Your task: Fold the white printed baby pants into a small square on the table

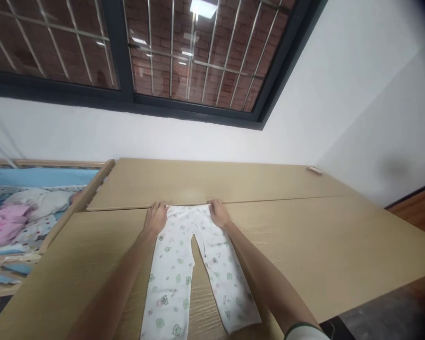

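Two bare arms reach up from the bottom of the frame toward the middle. The left hand (156, 216) sits at the left corner of the waistband of a small pair of pants (187, 269). Its fingers are bent down onto the cloth, and it looks like it grips the corner, but I cannot tell if it pinches or only presses. The right hand (217, 213) sits at the right corner of the waistband, in the same pose, with its fingers curled on the edge. Both wrists are straight and both arms are stretched out long. The arms lie along the outer sides of the pants, the left arm on the left side and the right arm on the right side. A bit of white sleeve (306, 332) with a dark band shows on the right arm at the bottom right. The pants are white with little green and pink pictures on them. They lie flat on a wood table (322, 236) in the lower middle of the frame, with the waist far from the person and the two legs spread apart toward the bottom edge. At the left of the frame is a crib (92, 184) with pink cloth (5, 225) inside. A window (127, 47) with bars fills the top, and a white wall (340, 94) is on the right.
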